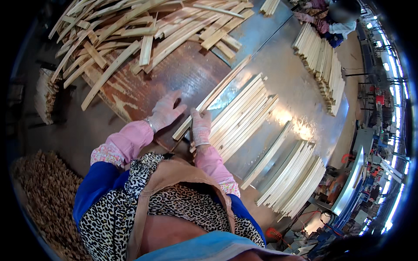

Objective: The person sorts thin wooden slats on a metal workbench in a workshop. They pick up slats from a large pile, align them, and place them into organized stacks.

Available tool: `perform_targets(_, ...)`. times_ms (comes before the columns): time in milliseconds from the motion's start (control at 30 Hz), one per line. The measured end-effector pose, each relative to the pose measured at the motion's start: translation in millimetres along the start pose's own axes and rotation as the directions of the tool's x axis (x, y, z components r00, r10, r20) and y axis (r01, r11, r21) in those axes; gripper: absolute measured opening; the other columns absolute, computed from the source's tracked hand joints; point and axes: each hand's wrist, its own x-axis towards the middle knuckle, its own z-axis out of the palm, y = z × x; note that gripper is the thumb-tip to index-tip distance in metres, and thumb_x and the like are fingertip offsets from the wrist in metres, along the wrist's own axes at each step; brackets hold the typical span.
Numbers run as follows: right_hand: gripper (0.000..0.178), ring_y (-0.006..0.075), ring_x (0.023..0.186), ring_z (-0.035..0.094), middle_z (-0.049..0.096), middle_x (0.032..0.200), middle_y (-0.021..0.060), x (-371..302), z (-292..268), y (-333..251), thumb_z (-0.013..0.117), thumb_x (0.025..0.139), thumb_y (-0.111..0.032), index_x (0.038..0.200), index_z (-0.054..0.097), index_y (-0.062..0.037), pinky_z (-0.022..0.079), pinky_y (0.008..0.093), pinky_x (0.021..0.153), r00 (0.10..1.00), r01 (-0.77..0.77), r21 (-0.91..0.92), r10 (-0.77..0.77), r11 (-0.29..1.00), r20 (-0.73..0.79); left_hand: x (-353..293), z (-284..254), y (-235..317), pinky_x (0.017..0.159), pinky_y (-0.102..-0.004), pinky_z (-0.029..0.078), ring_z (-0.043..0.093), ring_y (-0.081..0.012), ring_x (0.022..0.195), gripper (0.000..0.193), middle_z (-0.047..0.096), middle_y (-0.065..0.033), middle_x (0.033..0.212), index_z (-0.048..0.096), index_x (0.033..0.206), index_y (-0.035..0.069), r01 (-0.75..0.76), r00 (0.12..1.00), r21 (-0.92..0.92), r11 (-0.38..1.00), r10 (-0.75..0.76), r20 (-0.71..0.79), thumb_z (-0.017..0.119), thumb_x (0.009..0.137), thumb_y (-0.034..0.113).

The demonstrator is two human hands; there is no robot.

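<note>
Both of my hands wear pale knitted gloves below pink sleeves. My right hand [201, 127] is closed at the near end of a long wooden strip [224, 85], its fingertips against the strip's edge. To the left, my left hand [167, 111] hovers over the brown board's near side, with thumb and fingers apart and nothing between them. The strip slants away to the far right, along the seam where the brown board [196, 71] meets the metal tabletop. Just right of it lies a row of similar strips [241, 119], side by side; my right wrist partly hides its near end.
A loose, tangled pile of strips [126, 32] covers the far left. More strips lie in groups [289, 176] at the near right. Across the metal table [283, 56], another person [333, 26] stands by a long row of strips [320, 63]. Stacked wood [48, 187] fills the lower left.
</note>
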Motion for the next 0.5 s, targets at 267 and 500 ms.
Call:
perform_targets(267, 0.064, 0.0268, 0.100, 0.068, 0.071, 0.106, 0.0141, -28, 40, 7, 0.082, 0.087, -0.043, 0.131, 0.060, -0.0027, 0.053, 0.0409, 0.093, 0.999, -0.044, -0.321, 0.042, 0.946, -0.014, 254, -5, 66, 0.122, -0.0520, 0.035, 0.034, -0.0374, 0.154, 0.100, 0.026, -0.0195, 0.171, 0.024, 0.166, 0.012, 0.078, 0.994, 0.239, 0.968, -0.058, -0.092, 0.073, 0.090, 0.054)
perform_targets(500, 0.067, 0.0254, 0.110, 0.064, 0.067, 0.118, 0.0145, -26, 57, -24, 0.084, 0.086, -0.032, 0.138, 0.056, -0.0001, 0.051, 0.0383, 0.101, 0.969, -0.051, -0.216, -0.004, 0.975, -0.248, 348, -4, 57, 0.116, -0.0510, 0.044, 0.041, -0.0404, 0.149, 0.096, 0.030, -0.0233, 0.167, 0.025, 0.165, 0.014, 0.158, 0.964, 0.369, 0.916, -0.225, 0.144, 0.076, 0.087, 0.037)
